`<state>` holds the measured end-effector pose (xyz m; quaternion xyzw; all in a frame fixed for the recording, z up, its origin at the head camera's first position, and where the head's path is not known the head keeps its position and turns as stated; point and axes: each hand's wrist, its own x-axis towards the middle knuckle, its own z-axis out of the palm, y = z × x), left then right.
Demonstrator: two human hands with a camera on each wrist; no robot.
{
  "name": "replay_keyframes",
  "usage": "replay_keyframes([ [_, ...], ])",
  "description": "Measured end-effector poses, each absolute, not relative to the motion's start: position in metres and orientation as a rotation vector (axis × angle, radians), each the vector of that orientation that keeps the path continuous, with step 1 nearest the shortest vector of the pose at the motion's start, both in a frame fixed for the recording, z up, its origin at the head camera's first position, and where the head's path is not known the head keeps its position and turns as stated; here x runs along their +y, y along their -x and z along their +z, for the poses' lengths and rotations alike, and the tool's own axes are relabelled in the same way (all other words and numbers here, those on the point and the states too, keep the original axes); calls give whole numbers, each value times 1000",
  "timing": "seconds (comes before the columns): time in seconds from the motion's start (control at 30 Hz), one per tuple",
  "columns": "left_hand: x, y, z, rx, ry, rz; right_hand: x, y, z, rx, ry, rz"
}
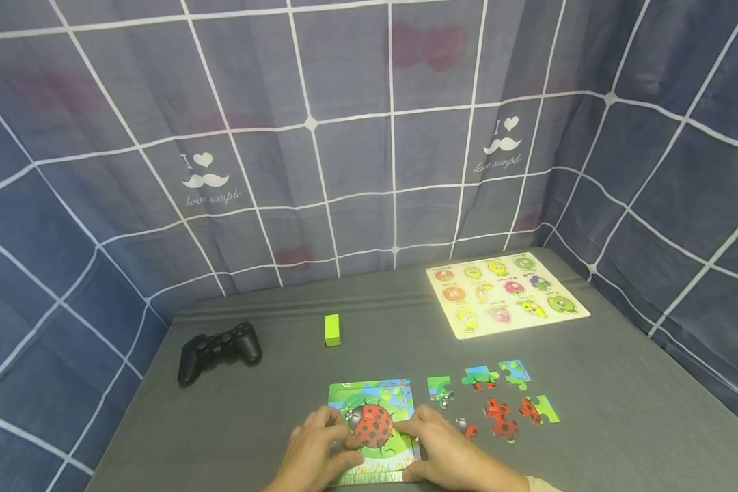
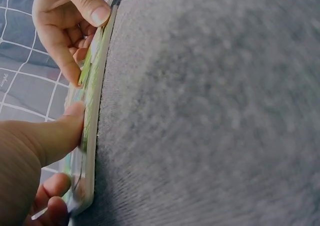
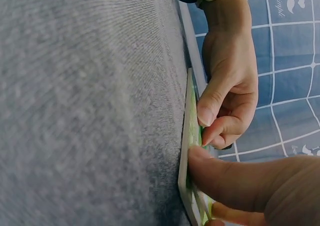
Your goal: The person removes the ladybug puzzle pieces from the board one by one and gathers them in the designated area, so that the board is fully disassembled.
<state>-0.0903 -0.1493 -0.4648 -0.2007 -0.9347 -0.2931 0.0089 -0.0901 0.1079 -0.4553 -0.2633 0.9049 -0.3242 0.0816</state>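
Note:
A ladybug picture puzzle (image 1: 374,425) in a pale-edged tray (image 1: 369,480) lies flat on the grey table, close to the person. My left hand (image 1: 315,444) holds its left side, with fingers curled over the picture and the thumb near the lower edge. On the opposite side my right hand (image 1: 439,445) grips it, index fingertip beside the ladybug and thumb by the lower right corner. Both wrist views show the board edge-on, thumbs (image 2: 75,117) against its face. Loose pieces lie to the right, among them a red spotted piece (image 1: 501,418) and a green-cornered piece (image 1: 539,409).
A black game controller (image 1: 220,347) lies at the left. Behind the puzzle is a small lime-green block (image 1: 332,330). A cream board with fruit pictures (image 1: 508,295) lies at the back right. Blue checked cloth (image 1: 350,164) hangs around the table's back and sides.

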Motion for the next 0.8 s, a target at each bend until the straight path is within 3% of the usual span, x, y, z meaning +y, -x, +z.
replay_keyframes([
  [0.37, -158, 94, -465, -2911, 757, -985, 108, 90, -453, 2751, 727, -938],
  [0.8, -159, 89, -464, -2938, 753, -915, 109, 90, -453, 2810, 837, -981],
])
